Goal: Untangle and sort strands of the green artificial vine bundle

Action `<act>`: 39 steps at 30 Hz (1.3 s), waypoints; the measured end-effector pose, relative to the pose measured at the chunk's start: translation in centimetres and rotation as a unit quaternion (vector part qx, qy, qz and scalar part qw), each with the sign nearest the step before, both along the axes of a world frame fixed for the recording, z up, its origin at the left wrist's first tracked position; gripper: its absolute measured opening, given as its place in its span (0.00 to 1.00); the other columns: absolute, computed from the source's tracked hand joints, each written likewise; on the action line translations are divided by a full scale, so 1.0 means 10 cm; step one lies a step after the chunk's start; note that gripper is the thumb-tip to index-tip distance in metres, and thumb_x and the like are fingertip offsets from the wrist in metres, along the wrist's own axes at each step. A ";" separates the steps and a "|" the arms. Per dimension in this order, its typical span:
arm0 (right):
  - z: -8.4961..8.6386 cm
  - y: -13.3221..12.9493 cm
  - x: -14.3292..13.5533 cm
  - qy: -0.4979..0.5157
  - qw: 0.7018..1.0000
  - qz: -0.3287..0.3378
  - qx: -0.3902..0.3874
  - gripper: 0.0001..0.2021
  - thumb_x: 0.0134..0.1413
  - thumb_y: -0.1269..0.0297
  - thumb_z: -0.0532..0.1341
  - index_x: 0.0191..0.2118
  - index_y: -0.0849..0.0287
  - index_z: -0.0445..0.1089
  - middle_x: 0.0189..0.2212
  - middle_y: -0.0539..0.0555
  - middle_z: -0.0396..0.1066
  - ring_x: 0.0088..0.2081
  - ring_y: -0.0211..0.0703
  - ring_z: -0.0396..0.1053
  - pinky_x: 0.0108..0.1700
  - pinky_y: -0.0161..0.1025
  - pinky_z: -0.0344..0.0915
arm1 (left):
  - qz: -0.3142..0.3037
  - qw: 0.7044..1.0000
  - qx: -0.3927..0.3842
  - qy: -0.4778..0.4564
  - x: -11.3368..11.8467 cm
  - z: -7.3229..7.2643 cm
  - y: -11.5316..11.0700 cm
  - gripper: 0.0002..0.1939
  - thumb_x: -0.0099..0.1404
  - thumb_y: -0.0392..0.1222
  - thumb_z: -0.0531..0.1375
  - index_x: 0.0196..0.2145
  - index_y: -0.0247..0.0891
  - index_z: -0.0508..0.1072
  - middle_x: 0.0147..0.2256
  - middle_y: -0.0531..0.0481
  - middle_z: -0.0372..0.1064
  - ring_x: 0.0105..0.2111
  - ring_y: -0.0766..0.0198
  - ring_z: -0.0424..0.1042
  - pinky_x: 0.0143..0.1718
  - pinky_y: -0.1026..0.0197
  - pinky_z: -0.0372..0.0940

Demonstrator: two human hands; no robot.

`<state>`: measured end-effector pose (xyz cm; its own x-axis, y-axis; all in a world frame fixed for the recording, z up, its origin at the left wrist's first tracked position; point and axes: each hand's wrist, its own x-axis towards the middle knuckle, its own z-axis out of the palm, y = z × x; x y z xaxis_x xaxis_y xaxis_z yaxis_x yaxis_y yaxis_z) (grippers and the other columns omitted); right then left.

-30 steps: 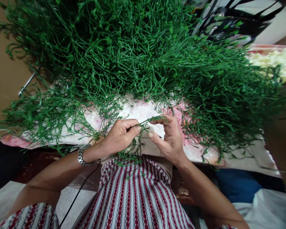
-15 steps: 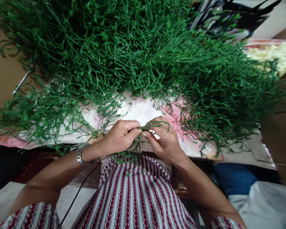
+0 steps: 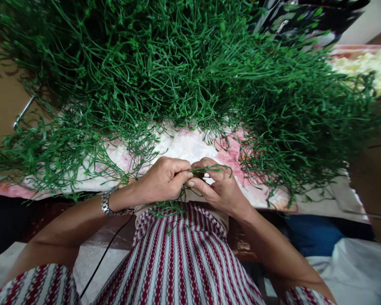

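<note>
My left hand is closed in a pinch on thin green plastic-looking stems, just above my lap at the table's near edge. Right beside it, my right hand pinches the same stems between thumb and fingers. The stems' ends poke out to the right, over my right fingers. Branching tips of greenery hang below my left hand onto the striped garment. A large heap of the same green stems lies beyond both hands. Where the stems meet between my fingertips is partly hidden.
A floral cloth covers the table under the heap. Loose stems spread at the left. A metal rod sticks out by the cardboard at far left. Pale yellow pieces fill a container at the right, near a black bag.
Both hands stay together near the same place, still pinching the stems. The stem ends now reach slightly farther right over my right fingers. The view has shifted a little.
</note>
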<state>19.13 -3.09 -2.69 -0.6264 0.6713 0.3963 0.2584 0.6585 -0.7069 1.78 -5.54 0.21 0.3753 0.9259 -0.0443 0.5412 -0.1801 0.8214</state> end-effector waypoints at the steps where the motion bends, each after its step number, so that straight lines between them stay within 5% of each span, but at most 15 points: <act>1: -0.02 -0.02 0.00 0.009 1.000 -0.010 -0.006 0.06 0.54 0.65 0.59 0.36 0.62 0.67 0.30 0.53 0.69 0.34 0.38 0.66 0.36 0.35 0.63 | 0.008 1.000 -0.004 -0.008 0.01 -0.02 -0.01 0.12 0.59 0.34 0.49 0.18 0.34 0.57 0.17 0.58 0.50 0.20 0.74 0.52 0.22 0.68 0.46; 10: 0.00 0.02 0.11 -0.006 0.999 0.023 0.030 0.07 0.56 0.67 0.55 0.32 0.62 0.68 0.26 0.53 0.67 0.31 0.39 0.62 0.35 0.39 0.58 | -0.142 0.986 0.047 0.080 -0.05 0.03 0.05 0.11 0.60 0.32 0.50 0.20 0.35 0.58 0.19 0.56 0.52 0.22 0.72 0.54 0.25 0.65 0.49; 14: 0.07 0.07 0.20 -0.066 0.987 0.133 0.069 0.11 0.56 0.69 0.49 0.29 0.61 0.67 0.27 0.54 0.65 0.31 0.39 0.58 0.37 0.40 0.56 | -0.259 0.951 0.119 0.121 -0.05 0.10 0.06 0.10 0.55 0.26 0.48 0.20 0.36 0.60 0.20 0.54 0.57 0.23 0.69 0.57 0.26 0.63 0.51; 20: 0.27 0.04 0.28 -0.249 0.908 0.310 0.132 0.07 0.54 0.70 0.55 0.25 0.60 0.63 0.28 0.52 0.64 0.30 0.38 0.55 0.33 0.38 0.52 | -0.394 0.873 0.201 0.204 0.04 -0.02 -0.03 0.07 0.51 0.30 0.53 0.19 0.37 0.63 0.19 0.52 0.64 0.19 0.65 0.59 0.19 0.59 0.47; 24: 0.40 -0.03 0.24 -0.285 0.889 0.334 0.132 0.04 0.54 0.71 0.56 0.30 0.60 0.65 0.32 0.52 0.66 0.33 0.39 0.57 0.35 0.38 0.53 | -0.432 0.857 0.169 0.226 0.13 -0.01 -0.07 0.05 0.52 0.33 0.55 0.21 0.38 0.63 0.20 0.52 0.66 0.19 0.66 0.57 0.19 0.59 0.47; 29: 0.58 -0.03 0.38 -0.258 0.891 0.348 0.135 0.06 0.54 0.70 0.56 0.27 0.60 0.63 0.29 0.52 0.66 0.31 0.38 0.57 0.34 0.38 0.54 | -0.449 0.858 0.149 0.200 0.06 0.23 -0.10 0.05 0.51 0.30 0.55 0.23 0.38 0.63 0.22 0.53 0.65 0.21 0.66 0.58 0.21 0.60 0.49; 32: 0.63 0.11 0.69 -0.222 0.928 0.275 0.115 0.10 0.56 0.70 0.51 0.24 0.59 0.61 0.24 0.52 0.63 0.28 0.38 0.57 0.32 0.39 0.54 | -0.397 0.891 0.140 0.171 -0.15 0.36 -0.04 0.09 0.50 0.25 0.51 0.20 0.37 0.61 0.19 0.53 0.61 0.21 0.68 0.57 0.21 0.62 0.50; 36: 0.53 0.33 0.93 -0.125 0.986 0.071 0.083 0.07 0.56 0.72 0.51 0.32 0.60 0.65 0.28 0.54 0.67 0.32 0.39 0.65 0.34 0.37 0.60 | -0.162 0.977 0.132 0.049 -0.29 0.43 0.19 0.13 0.57 0.25 0.47 0.20 0.35 0.63 0.17 0.54 0.57 0.20 0.71 0.57 0.22 0.66 0.51; 39: 0.41 0.32 0.83 -0.059 0.997 -0.044 0.030 0.06 0.57 0.73 0.52 0.34 0.59 0.65 0.27 0.51 0.68 0.27 0.33 0.66 0.31 0.32 0.62 | -0.034 0.998 0.034 -0.032 -0.17 0.38 0.34 0.12 0.61 0.34 0.52 0.20 0.34 0.64 0.17 0.56 0.58 0.19 0.74 0.57 0.20 0.69 0.51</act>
<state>27.45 0.12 1.40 -0.6104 0.7031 0.3647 0.3971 0.6700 -0.6272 0.08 -2.10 3.99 0.4377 0.8980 0.0443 0.4725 -0.2717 0.8384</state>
